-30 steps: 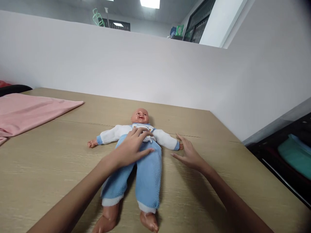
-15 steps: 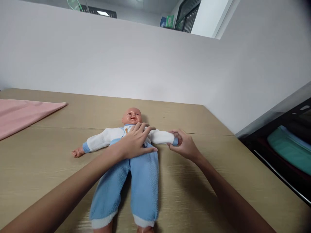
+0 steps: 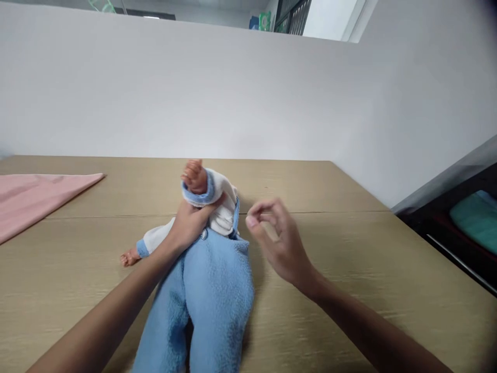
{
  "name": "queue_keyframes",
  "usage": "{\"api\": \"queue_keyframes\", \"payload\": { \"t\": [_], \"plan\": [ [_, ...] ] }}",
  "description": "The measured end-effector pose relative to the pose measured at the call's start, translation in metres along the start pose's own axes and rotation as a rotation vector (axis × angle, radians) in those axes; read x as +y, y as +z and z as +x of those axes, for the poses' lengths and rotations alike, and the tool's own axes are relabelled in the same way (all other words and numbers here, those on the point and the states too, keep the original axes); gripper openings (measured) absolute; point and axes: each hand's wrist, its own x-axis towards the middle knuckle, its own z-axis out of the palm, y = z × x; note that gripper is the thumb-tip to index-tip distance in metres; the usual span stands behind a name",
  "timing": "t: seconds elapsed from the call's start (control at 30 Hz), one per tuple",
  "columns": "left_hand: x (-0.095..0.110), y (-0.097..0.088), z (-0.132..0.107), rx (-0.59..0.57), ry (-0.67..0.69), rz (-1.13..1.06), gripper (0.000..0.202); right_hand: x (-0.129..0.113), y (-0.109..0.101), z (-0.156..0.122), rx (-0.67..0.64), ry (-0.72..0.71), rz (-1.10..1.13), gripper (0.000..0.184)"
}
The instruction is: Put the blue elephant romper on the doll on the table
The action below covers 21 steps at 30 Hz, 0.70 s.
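A baby doll in blue fleece overalls [image 3: 217, 290] and a white top lies on its back on the table, turned partly to one side. My left hand [image 3: 192, 220] is closed around the doll's raised arm, a white sleeve [image 3: 221, 186] with a blue cuff. The small doll fist [image 3: 194, 176] sticks up above my fingers, and the doll's head is hidden behind that arm. Its other arm [image 3: 149, 243] stretches out flat to the left. Just right of the doll, my right hand [image 3: 277, 238] hovers with loosely curled fingers, holding nothing.
Pink cloth [image 3: 46, 199] lies on the tan table [image 3: 330, 248] at the left. A white wall [image 3: 174, 93] rises behind the table. Beyond the right edge, a dark rack [image 3: 438, 217] holds folded green fabric [image 3: 476, 220].
The doll's arm at the right has been lifted across its body, and its torso has rolled leftward. My left hand went from lying on the chest to gripping that arm; my right hand let go of it.
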Motion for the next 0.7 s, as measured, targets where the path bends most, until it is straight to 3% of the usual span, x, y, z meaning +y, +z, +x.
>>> {"api": "queue_keyframes", "payload": {
  "t": [0.1, 0.2, 0.3, 0.43, 0.6, 0.7],
  "plan": [
    [-0.001, -0.007, -0.005, 0.147, -0.032, -0.092, 0.047, -0.006, 0.004, -0.012, -0.337, 0.036, -0.092, 0.011],
    [-0.005, -0.011, -0.012, 0.251, -0.077, -0.209, 0.038, -0.016, 0.005, -0.010, -0.435, 0.067, -0.144, 0.017],
    [-0.008, -0.011, -0.018, 0.253, -0.099, -0.299, 0.033, -0.021, 0.008, 0.002, -0.511, 0.148, -0.024, 0.017],
    [-0.015, -0.011, -0.019, 0.243, -0.092, -0.410, 0.035, -0.015, 0.020, 0.012, -0.433, 0.138, 0.154, 0.020],
    [-0.021, -0.014, -0.015, 0.239, -0.108, -0.626, 0.038, 0.000, 0.043, -0.011, -0.136, 0.199, 0.212, 0.031],
    [-0.018, -0.017, -0.013, 0.269, -0.177, -0.703, 0.046, 0.009, 0.046, -0.028, -0.152, 0.347, 0.274, 0.029]
  ]
}}
